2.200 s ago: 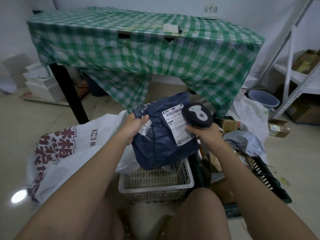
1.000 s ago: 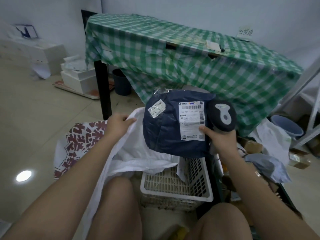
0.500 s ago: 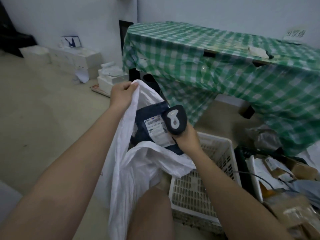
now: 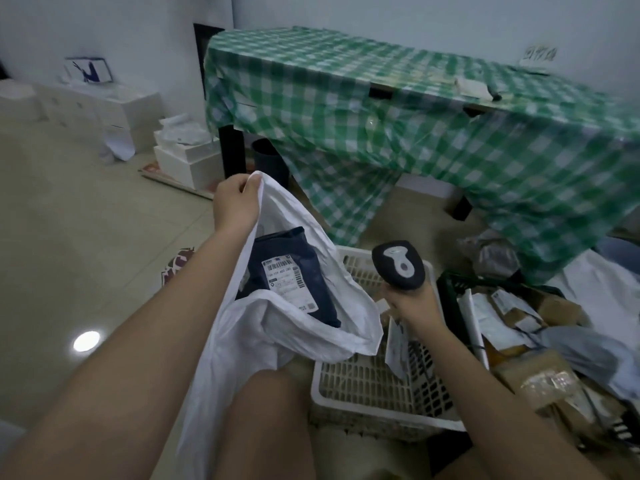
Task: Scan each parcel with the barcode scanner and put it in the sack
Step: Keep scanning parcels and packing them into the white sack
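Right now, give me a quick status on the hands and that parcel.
Left hand holds sack mouth up. Right hand grips scanner, over white basket. Navy parcel inside sack, label up. Nothing blocking.

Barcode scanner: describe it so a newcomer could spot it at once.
Find the green checked table; in front of it a white basket sits on the floor. Above the basket, the right hand holds the scanner, the only dark rounded thing with a pale grey keyhole-shaped inlay.

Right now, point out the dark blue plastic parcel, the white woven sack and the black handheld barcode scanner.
dark blue plastic parcel [image 4: 313, 271]: head view, bare wrapper beside label.
white woven sack [image 4: 242, 341]: head view, front wall.
black handheld barcode scanner [image 4: 398, 265]: head view, head.
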### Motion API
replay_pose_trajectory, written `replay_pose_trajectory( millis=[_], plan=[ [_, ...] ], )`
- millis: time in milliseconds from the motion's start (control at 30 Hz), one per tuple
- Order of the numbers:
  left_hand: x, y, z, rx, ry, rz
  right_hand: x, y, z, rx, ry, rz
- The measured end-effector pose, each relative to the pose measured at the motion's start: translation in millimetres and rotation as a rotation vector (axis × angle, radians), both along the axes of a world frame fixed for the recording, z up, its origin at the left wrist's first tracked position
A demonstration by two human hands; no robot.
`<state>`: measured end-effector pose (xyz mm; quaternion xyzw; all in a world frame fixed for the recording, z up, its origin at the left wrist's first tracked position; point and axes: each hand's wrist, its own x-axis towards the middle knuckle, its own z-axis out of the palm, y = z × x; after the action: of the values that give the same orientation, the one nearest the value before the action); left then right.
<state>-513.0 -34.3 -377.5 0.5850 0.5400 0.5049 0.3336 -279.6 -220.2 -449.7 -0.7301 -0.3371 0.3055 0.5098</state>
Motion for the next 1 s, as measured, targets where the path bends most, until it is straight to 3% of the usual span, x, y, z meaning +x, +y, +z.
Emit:
replay_pose_trajectory(
  millis=[167,333,433,500,567,700,833,1000],
  plan=[
    [13,-1,-4,0.014,0.074,0.054,7,3,-47,-0.083,0.047,-0.046],
    [31,0,-19,0.010,0.022,0.092,5,24,-114,-0.200,-0.206,0.014],
    [32,5,-23,0.047,0.030,0.110,-4,28,-120,-0.291,-0.218,0.010],
    [31,10,-23,0.056,0.025,0.138,-11,34,-110,-0.316,-0.229,0.025],
    [27,16,-20,0.061,0.032,0.162,-16,49,-86,-0.212,-0.162,0.014],
    [17,28,16,0.135,0.030,0.183,-16,94,20,0.149,0.068,-0.060],
    [8,41,61,0.233,-0.016,0.232,-14,113,117,0.487,0.125,-0.132],
    [16,25,47,0.129,0.229,0.149,-7,93,104,0.354,0.077,-0.087]
  ],
)
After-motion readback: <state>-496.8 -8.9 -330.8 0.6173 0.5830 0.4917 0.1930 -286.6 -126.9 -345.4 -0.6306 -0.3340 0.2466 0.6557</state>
